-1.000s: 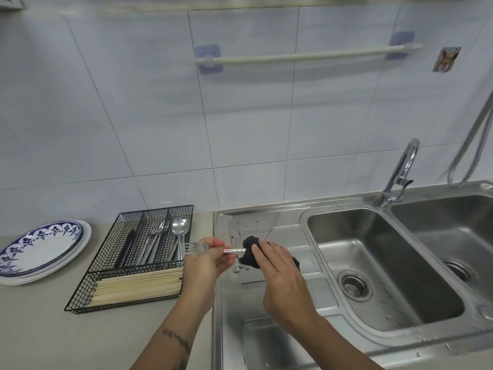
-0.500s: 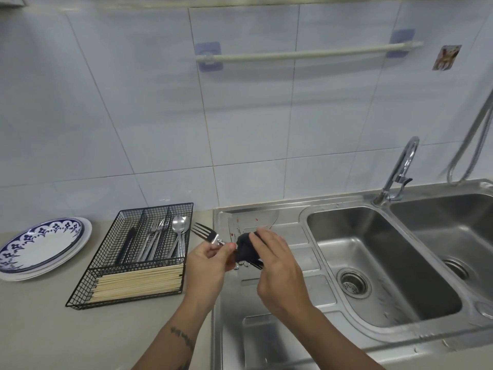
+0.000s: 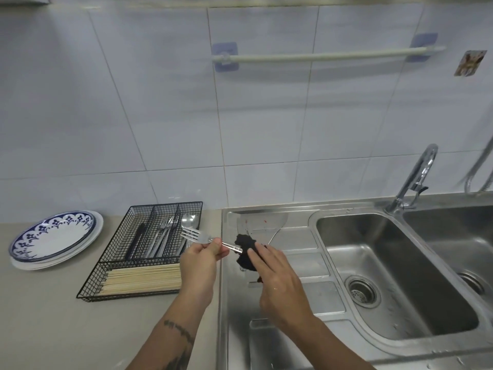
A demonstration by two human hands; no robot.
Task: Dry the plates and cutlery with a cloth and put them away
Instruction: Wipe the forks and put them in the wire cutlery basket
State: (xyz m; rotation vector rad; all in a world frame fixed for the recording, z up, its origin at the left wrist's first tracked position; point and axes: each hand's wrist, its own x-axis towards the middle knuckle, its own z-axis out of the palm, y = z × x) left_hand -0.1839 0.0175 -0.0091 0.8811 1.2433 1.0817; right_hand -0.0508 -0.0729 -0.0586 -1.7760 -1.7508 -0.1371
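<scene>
While my left hand pinches the fork at its neck — stiff, light, likely slick — my right hand grips the soft cloth round its handle.

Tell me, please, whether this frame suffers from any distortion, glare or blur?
Head view: wide-angle bending curves the towel rail and tile lines; soft glare on the sink steel; the fork, dark cloth and both hands read slightly soft; lighting even, shadows faint.
</scene>
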